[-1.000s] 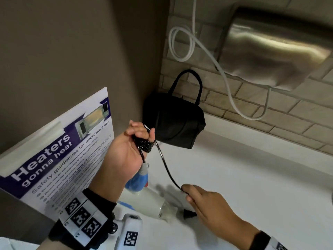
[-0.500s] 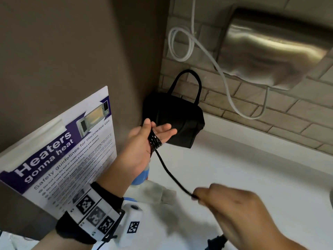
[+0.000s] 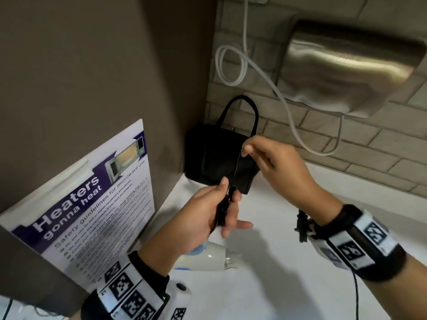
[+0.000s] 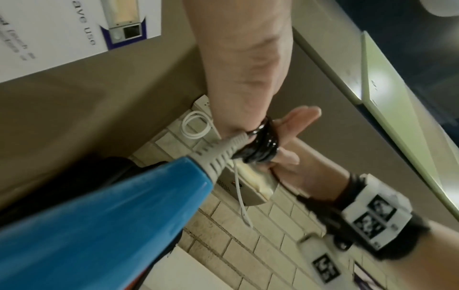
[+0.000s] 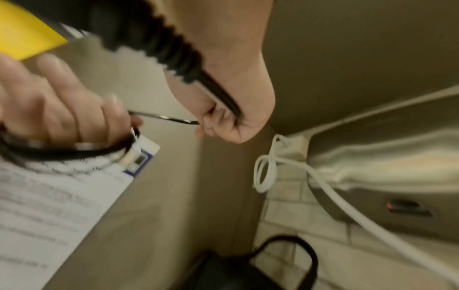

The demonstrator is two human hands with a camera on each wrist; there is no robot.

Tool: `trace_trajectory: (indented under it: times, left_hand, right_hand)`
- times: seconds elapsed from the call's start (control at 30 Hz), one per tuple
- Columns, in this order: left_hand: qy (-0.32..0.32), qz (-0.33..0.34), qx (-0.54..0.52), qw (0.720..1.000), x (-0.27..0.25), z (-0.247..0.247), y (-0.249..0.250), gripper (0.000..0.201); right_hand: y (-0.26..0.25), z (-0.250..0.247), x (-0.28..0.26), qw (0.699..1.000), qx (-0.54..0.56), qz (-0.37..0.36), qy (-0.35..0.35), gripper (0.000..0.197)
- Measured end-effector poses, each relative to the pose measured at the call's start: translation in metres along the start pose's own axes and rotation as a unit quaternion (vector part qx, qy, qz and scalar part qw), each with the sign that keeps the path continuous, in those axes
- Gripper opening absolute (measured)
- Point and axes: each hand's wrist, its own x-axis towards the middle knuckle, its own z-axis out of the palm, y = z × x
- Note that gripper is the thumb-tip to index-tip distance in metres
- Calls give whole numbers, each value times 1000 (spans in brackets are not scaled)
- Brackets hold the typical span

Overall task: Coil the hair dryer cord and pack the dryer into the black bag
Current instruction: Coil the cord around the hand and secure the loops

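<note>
Fingers (image 3: 231,218) of the left hand (image 3: 203,218) are mostly straight, with several turns of the thin black hair dryer cord (image 4: 261,145) wrapped around them; thumb presses the coil against the index side. A taut run of cord goes from that coil up to the right hand (image 3: 275,165), whose thumb and index finger pinch it, other fingers curled. The right hand sits above and slightly right of the left, in front of the bag. The black plug (image 3: 302,225) end of the cord hangs below the right wrist, free of the bench; right wrist view shows its ribbed strain relief (image 5: 159,45) running down into the closed right fist.

Below the left hand hangs the white-and-blue plastic hair dryer (image 3: 208,257), its white body just above or on the white bench (image 3: 300,273); cannot tell which. Left wrist view shows the blue handle (image 4: 99,215) and grey ribbed cord sleeve (image 4: 221,153) leading straight into the coil on the fingers.

The small black fabric bag with a loop handle (image 3: 212,158) stands on the bench in the corner, against the brick-pattern tiled wall (image 3: 346,158) and the brown side panel (image 3: 92,65). Whether it is open or shut cannot be told.

A brushed steel hand dryer (image 3: 346,65) is mounted on the tiled wall above right, with a looped white cable (image 3: 231,65) beside it. A purple-and-white "Heaters gonna heat" microwave poster (image 3: 92,204) leans on the brown panel at left. Both wrists wear black bands with white marker tags.
</note>
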Motion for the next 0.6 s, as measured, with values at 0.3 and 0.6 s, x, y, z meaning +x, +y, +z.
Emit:
trace_trajectory:
  times: [0.3,0.6]
  left_hand:
    - [-90,-55,-221,969,6,-25,-4,36]
    - [-121,-77,-269,952,20,-44,-7,28]
  right_hand:
    - [32,82,-25,942,183,107,-259,34]
    - [3,50,-49,704,577,278,-307,48]
